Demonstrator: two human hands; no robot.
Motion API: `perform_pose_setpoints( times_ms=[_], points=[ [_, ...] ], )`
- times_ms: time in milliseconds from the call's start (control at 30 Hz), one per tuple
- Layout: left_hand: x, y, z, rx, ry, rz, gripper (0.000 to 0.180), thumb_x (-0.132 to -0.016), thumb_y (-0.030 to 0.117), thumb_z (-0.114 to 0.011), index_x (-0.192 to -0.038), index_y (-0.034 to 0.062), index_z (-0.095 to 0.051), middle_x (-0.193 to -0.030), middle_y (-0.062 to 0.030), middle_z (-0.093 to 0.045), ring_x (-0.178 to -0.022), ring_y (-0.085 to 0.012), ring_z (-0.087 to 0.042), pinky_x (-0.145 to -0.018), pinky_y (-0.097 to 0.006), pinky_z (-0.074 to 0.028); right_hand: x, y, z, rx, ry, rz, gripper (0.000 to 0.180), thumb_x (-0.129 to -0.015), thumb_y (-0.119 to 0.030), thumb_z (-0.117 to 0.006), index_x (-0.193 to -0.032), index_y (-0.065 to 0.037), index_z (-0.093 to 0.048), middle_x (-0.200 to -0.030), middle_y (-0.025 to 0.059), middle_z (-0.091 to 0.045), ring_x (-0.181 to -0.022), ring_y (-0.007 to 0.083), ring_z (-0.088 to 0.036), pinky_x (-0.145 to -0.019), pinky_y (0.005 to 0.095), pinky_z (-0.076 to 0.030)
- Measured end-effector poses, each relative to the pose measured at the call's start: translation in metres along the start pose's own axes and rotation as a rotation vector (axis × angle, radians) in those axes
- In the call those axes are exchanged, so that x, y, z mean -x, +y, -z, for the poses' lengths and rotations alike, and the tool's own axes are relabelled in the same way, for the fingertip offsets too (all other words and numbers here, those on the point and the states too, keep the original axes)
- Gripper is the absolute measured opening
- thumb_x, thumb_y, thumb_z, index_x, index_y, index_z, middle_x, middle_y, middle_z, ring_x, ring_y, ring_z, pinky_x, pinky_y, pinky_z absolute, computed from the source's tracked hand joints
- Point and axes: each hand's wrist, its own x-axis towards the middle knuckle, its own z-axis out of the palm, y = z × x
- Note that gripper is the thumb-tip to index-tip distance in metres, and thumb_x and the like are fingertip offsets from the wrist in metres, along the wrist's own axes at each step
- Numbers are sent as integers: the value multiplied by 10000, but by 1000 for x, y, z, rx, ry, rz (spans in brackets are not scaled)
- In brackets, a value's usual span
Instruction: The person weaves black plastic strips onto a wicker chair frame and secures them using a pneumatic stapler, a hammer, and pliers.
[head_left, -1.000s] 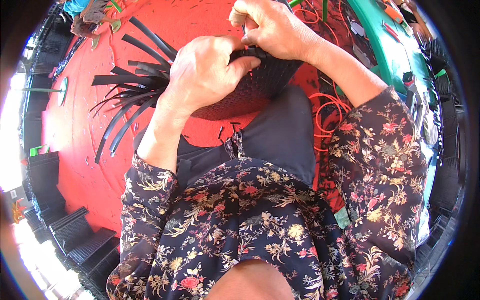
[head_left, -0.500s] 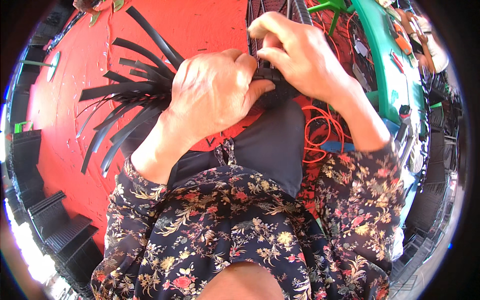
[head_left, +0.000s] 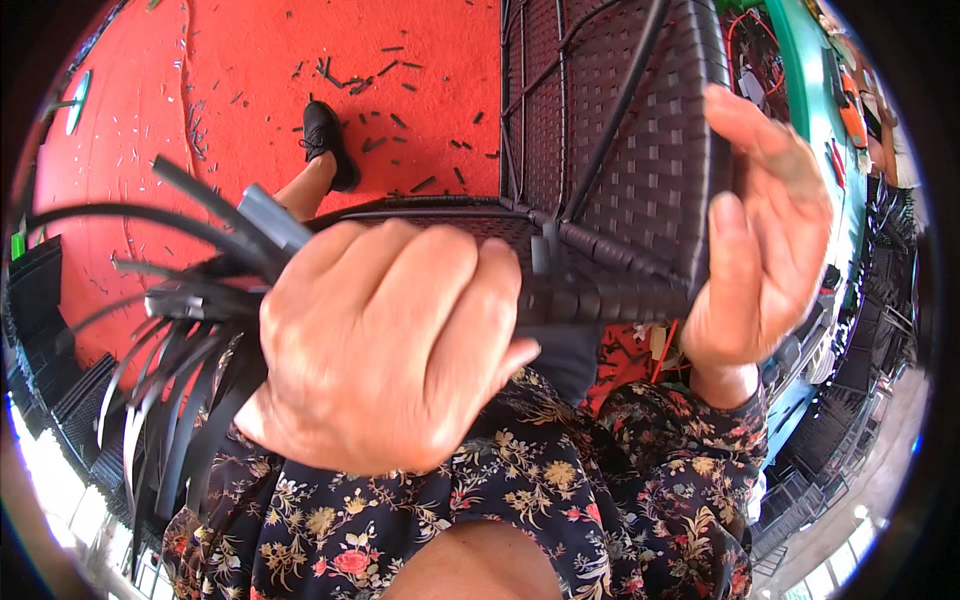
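A woven black plastic-rattan furniture piece (head_left: 640, 150) with dark frame bars stands in front of me, its lower rail near my lap. My left hand (head_left: 390, 340) is closed in a fist around a bundle of flat black plastic strips (head_left: 190, 370), by the rail's left part. Loose strip ends fan out to the left of the fist. What else lies inside the fist is hidden. At the right edge of the woven panel is my right hand (head_left: 765, 230), thumb and fingers apart, fingertips next to the edge; whether they press on it is unclear.
Short black strip scraps (head_left: 375, 145) lie on the red floor (head_left: 240, 60), around a foot in a black shoe (head_left: 327, 145). A green-edged table (head_left: 800, 60) stands at the right, with orange-handled tools on it. Dark woven furniture (head_left: 40, 310) is stacked at the left.
The woven piece has come nearer and shows more of its panel. My left hand has moved down with the strips. My right hand has left the rail beside it and moved right and down.
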Motion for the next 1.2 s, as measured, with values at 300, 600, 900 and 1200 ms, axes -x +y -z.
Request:
perform_pose_setpoints(
  times_ms=[300, 600, 900, 1200],
  points=[
    [24, 26, 8, 62, 82, 51, 446, -721, 325, -741, -893, -64, -608, -751, -157, -589, -587, -275, -591, -496, -348, -466, 8, -22, 22, -83, -191, 74, 469, -813, -135, -447, -1175, 162, -473, -1202, 338, -513, -1196, 397, -494, -1079, 495, -311],
    [24, 28, 10, 79, 52, 83, 434, -750, 310, -728, -918, -68, -597, -739, -157, -588, -576, -276, -590, -479, -345, -456, 13, -19, 13, -83, -126, 77, 490, -826, -128, -392, -1204, 182, -429, -1200, 335, -513, -1201, 409, -481, -1073, 500, -322],
    [2, 4, -3, 95, 14, 56, 419, -690, 309, -734, -846, -57, -605, -707, -137, -581, -569, -289, -577, -537, -371, -478, 2, 6, -6, -41, 19, -5, 353, -846, -49, -409, -1131, 137, -500, -1140, 257, -570, -1137, 325, -533, -1033, 428, -363],
    [-36, -33, -41, 54, 8, 55, 315, -647, 183, -767, -863, 31, -595, -744, -99, -569, -671, -303, -591, -577, -388, -459, -11, 66, -12, 123, 129, -17, 208, -810, 23, -512, -994, 34, -607, -979, 120, -656, -928, 213, -638, -872, 297, -470]
  ],
)
